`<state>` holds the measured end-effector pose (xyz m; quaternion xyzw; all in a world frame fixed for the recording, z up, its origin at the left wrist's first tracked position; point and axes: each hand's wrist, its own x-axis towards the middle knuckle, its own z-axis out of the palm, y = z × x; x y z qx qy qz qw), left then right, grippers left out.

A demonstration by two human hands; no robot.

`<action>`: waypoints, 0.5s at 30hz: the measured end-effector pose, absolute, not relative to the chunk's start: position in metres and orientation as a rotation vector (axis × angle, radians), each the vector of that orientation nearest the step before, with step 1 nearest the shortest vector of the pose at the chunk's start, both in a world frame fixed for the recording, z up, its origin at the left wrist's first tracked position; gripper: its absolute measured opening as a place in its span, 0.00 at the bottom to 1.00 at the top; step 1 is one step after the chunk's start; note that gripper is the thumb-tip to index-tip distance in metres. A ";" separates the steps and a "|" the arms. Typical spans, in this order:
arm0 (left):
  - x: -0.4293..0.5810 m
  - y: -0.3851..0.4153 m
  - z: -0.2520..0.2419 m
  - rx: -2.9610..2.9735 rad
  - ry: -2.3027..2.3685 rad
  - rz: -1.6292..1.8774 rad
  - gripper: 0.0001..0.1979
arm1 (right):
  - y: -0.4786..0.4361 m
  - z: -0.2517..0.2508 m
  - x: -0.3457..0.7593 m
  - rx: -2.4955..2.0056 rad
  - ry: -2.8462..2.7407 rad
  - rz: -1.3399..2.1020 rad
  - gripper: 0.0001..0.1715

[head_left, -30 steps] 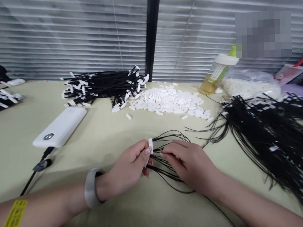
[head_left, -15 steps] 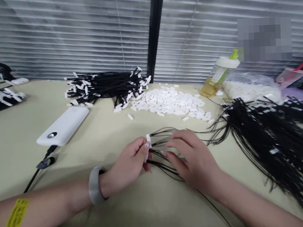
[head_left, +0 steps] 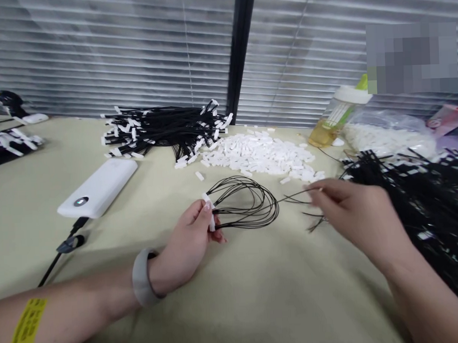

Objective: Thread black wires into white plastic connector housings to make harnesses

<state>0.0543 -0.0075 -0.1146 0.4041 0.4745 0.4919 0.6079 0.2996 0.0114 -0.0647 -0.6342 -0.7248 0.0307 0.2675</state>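
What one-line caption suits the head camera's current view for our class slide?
Left hand holds white plastic with looped black wires; right hand is by loose wire ends.

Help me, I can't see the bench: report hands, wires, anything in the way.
Left hand pinching white connector, black wires looping from it. Right hand at loose wire ends, grip unclear. Possible snag: black wire pile beside right hand.

Head-worn view, forward and down

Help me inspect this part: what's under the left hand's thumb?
Narrow white plastic shows above and below the thumb; the stretch beneath is covered, so whether it's one piece is unclear.
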 end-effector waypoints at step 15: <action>0.056 -0.019 -0.105 1.223 1.142 0.883 0.13 | -0.017 -0.070 0.259 -1.145 -1.720 0.723 0.08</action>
